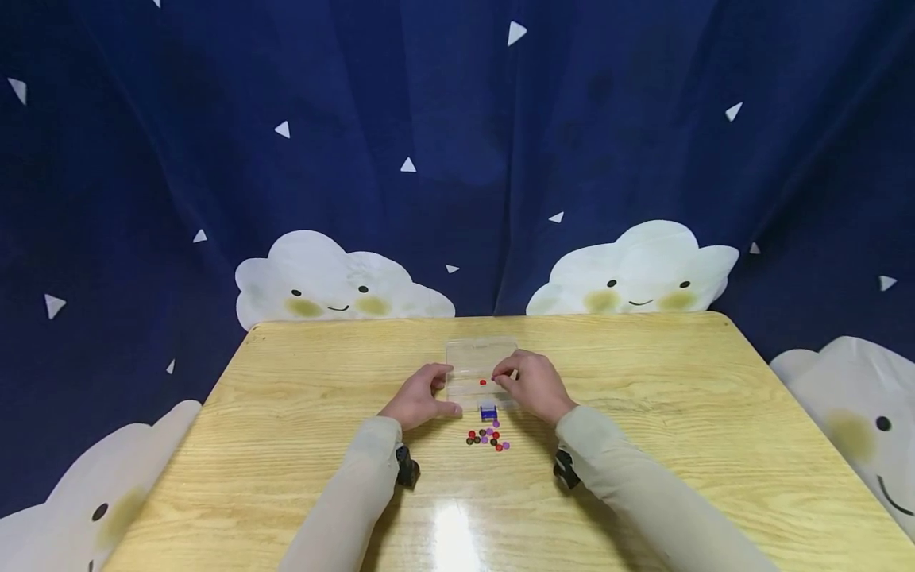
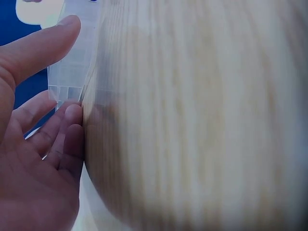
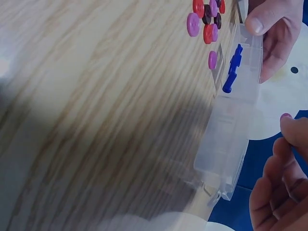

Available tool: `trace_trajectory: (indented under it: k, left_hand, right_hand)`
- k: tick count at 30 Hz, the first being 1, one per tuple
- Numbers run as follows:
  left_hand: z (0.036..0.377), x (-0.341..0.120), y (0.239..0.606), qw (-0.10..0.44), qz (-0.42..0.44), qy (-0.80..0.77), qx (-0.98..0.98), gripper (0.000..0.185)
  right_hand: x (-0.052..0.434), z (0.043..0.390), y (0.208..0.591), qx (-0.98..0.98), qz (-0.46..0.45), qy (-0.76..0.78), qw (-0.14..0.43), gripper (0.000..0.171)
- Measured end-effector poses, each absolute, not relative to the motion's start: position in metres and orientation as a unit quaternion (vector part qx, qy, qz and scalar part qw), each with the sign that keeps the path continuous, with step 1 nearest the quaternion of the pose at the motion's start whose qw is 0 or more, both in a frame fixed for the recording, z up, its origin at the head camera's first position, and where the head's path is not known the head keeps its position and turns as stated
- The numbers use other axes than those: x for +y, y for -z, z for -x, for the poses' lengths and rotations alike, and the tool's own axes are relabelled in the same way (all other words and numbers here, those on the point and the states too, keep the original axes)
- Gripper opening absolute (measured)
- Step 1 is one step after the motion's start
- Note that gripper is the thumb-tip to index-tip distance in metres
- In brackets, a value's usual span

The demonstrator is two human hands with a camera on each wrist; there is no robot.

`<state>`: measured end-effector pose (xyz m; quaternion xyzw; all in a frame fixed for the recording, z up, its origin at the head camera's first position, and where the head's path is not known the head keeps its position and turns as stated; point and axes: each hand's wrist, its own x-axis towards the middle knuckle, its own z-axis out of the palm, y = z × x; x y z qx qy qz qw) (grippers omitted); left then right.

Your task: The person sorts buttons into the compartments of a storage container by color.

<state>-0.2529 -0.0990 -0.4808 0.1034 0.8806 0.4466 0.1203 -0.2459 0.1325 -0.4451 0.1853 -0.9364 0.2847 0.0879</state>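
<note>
At the middle of the pale wooden table [image 1: 300, 429], a clear plastic compartment box [image 1: 480, 373] lies between the two hands. The left hand [image 1: 418, 397] braces its left edge, thumb and fingertips curled against the wall. The right hand [image 1: 532, 385] hovers at the right edge with fingers bent; whether it pinches anything I cannot tell. A small red button [image 1: 483, 383] sits inside the box, a blue piece [image 3: 233, 67] lies in a nearer compartment, and loose red, purple and dark buttons [image 1: 488, 437] cluster just in front. The light box could slide or tip if either hand pushes unevenly, and a sleeve could scatter the loose buttons.
</note>
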Motion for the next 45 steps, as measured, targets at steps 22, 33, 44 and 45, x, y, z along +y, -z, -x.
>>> trace_trajectory:
  k: [22, 33, 44, 45]
  left_hand:
    - [0.252, -0.1, 0.48, 0.125, -0.115, -0.447, 0.878, 0.077]
    - [0.252, -0.1, 0.48, 0.127, -0.11, -0.44, 0.882, 0.077]
    - [0.253, -0.1, 0.481, 0.122, -0.115, -0.444, 0.88, 0.077]
    - [0.253, -0.1, 0.481, 0.122, -0.115, -0.444, 0.88, 0.077]
  right_hand:
    - [0.109, 0.252, 0.447, -0.928, -0.183, -0.317, 0.062, 0.006]
    - [0.101, 0.254, 0.456, -0.924, -0.197, -0.322, 0.059, 0.005]
    - [0.091, 0.254, 0.459, -0.92, -0.23, -0.312, 0.062, 0.007]
    - [0.091, 0.255, 0.459, -0.92, -0.231, -0.31, 0.062, 0.007]
